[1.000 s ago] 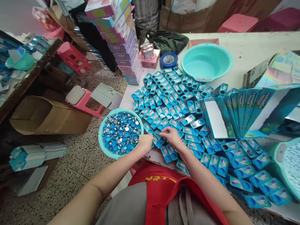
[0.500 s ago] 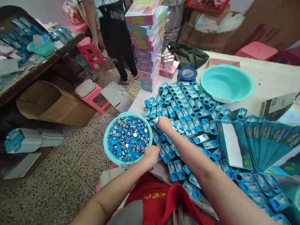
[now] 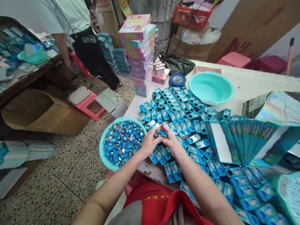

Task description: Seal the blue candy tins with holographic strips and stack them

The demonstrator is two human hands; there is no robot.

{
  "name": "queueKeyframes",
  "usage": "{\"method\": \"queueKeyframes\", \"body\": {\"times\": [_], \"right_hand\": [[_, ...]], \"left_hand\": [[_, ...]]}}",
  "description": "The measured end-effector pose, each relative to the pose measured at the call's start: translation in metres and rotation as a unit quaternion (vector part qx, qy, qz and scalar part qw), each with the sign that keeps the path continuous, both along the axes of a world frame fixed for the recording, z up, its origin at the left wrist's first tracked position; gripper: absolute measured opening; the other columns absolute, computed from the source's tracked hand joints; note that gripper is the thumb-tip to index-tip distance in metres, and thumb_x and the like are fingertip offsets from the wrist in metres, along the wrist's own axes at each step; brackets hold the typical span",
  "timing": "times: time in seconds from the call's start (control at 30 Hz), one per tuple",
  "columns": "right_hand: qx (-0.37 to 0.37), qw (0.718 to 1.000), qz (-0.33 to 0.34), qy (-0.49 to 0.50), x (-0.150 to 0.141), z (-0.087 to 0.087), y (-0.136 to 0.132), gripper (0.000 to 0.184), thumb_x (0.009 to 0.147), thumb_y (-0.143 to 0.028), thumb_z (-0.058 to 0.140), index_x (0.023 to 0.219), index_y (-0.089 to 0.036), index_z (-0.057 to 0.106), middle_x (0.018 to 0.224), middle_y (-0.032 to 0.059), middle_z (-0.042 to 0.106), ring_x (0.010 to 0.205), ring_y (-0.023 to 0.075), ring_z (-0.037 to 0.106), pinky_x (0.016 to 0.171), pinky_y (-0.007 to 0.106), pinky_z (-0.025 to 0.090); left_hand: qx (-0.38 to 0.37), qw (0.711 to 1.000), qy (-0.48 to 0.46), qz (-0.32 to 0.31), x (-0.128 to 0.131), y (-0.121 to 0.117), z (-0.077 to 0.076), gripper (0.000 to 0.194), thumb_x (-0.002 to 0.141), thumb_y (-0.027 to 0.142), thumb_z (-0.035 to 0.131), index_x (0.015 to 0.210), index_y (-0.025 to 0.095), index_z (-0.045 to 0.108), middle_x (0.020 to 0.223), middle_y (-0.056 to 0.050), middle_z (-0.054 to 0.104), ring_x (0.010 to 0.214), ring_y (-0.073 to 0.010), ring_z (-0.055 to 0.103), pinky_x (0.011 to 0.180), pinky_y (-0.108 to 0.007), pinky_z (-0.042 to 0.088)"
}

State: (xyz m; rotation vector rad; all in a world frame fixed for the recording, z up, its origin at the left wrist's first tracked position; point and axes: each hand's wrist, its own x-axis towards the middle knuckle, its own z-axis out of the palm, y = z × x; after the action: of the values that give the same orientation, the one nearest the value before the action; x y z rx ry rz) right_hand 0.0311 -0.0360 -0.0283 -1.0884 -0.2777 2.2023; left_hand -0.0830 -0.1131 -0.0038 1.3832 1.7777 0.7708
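Reads "CARAMELO" on fanned teal cartons (image 3: pixel 247 139), right of frame; continues below with second line, apparently starting "MAC", rest uncertain. Shows yellow letters on red apron (image 3: pixel 160 201), bottom center, seemingly ending "ter". Bears white characters on lavender boxes (image 3: pixel 140 64), upper center, too blurred to read. Likewise illegible: labels on small blue packs (image 3: pixel 179 114), center, and tape roll (image 3: pixel 177 80).

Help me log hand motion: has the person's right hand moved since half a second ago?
Yes: judged against the blue tape roll, the right hand has moved down the picture and rightward, now beside the left hand.
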Motion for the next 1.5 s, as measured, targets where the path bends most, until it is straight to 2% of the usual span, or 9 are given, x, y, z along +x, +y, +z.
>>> {"method": "queueKeyframes", "body": {"times": [0.13,0.23,0.4,0.57,0.7,0.93,1.07,1.23,1.5], "right_hand": [[-0.081,0.993,-0.055,0.064,-0.005,0.005,-0.011,0.003,0.084,-0.015,0.057,0.083,-0.018,0.057,0.069,-0.0017,0.062,0.06,0.0083,0.061,0.052,0.016,0.052],[-0.117,0.987,-0.06,0.088,-0.002,0.008,-0.012,0.015,0.082,-0.006,0.052,0.091,-0.016,0.058,0.076,0.0019,0.065,0.069,0.0101,0.065,0.059,0.018,0.056],[-0.127,0.991,-0.013,0.03,0.006,0.008,-0.015,0.034,0.069,0.008,0.045,0.092,-0.014,0.057,0.09,0.0068,0.066,0.088,0.014,0.068,0.078,0.025,0.059],[-0.074,0.996,0.018,-0.043,0.007,0.008,-0.02,0.031,0.068,0.009,0.045,0.078,-0.017,0.059,0.078,0.0007,0.063,0.083,0.0107,0.068,0.085,0.024,0.057],[-0.014,0.989,0.071,-0.129,0.006,0.006,-0.018,0.02,0.075,-0.002,0.055,0.084,-0.017,0.063,0.074,-0.0001,0.063,0.073,0.01,0.068,0.075,0.023,0.059],[0.159,0.931,0.147,-0.293,-0.008,-0.007,0.0,0.011,0.071,-0.013,0.066,0.078,-0.016,0.058,0.068,-0.0015,0.063,0.064,0.0118,0.067,0.059,0.021,0.055],[0.237,0.874,0.194,-0.377,-0.027,-0.008,0.021,0.007,0.07,-0.016,0.065,0.076,-0.016,0.061,0.065,-0.0013,0.064,0.06,0.013,0.064,0.055,0.022,0.052],[0.328,0.757,0.27,-0.496,-0.052,-0.007,0.042,0.007,0.068,-0.014,0.067,0.073,-0.017,0.065,0.081,0.004,0.07,0.085,0.0196,0.067,0.073,0.027,0.049],[0.349,0.599,0.403,-0.597,-0.087,-0.007,0.051,0.026,0.069,-0.012,0.069,0.095,-0.015,0.07,0.104,0.017,0.069,0.104,0.0262,0.063,0.081,0.03,0.048]], "left_hand": [[0.022,0.999,0.016,-0.047,-0.002,0.02,-0.001,0.024,0.077,0.02,0.061,0.1,0.022,0.064,0.097,0.0,0.066,0.088,-0.0162,0.06,0.082,-0.028,0.048],[0.026,0.997,0.012,-0.069,-0.011,0.024,-0.001,0.02,0.078,0.018,0.058,0.096,0.022,0.066,0.097,-0.001,0.068,0.088,-0.0169,0.062,0.082,-0.029,0.048],[-0.086,0.985,-0.114,0.093,-0.039,0.036,-0.003,0.037,0.08,0.014,0.049,0.114,0.015,0.062,0.076,-0.002,0.067,0.056,-0.0108,0.058,0.06,-0.024,0.05],[-0.152,0.939,-0.238,0.195,-0.084,0.067,-0.007,0.029,0.074,0.008,0.052,0.099,0.009,0.068,0.09,-0.008,0.069,0.067,-0.0077,0.061,0.066,-0.019,0.053],[-0.16,0.943,-0.221,0.188,-0.102,0.095,-0.011,0.026,0.074,0.004,0.051,0.093,0.009,0.068,0.092,-0.01,0.07,0.074,-0.0083,0.063,0.068,-0.017,0.053],[-0.178,0.96,-0.144,0.162,-0.103,0.121,-0.024,0.039,0.062,-0.007,0.05,0.094,0.009,0.065,0.089,-0.009,0.07,0.073,-0.0113,0.065,0.064,-0.02,0.053],[-0.191,0.968,-0.078,0.143,-0.106,0.127,-0.026,0.038,0.065,-0.006,0.054,0.099,0.009,0.062,0.079,-0.006,0.068,0.066,-0.0117,0.065,0.064,-0.023,0.054],[-0.193,0.979,0.004,0.072,-0.112,0.128,-0.024,0.025,0.069,-0.001,0.052,0.088,0.01,0.064,0.077,-0.004,0.067,0.064,-0.0109,0.063,0.066,-0.022,0.052],[-0.144,0.976,0.154,0.052,-0.115,0.133,-0.032,0.032,0.077,0.009,0.046,0.103,0.019,0.063,0.079,0.0,0.068,0.077,-0.0135,0.063,0.077,-0.023,0.048]]}}
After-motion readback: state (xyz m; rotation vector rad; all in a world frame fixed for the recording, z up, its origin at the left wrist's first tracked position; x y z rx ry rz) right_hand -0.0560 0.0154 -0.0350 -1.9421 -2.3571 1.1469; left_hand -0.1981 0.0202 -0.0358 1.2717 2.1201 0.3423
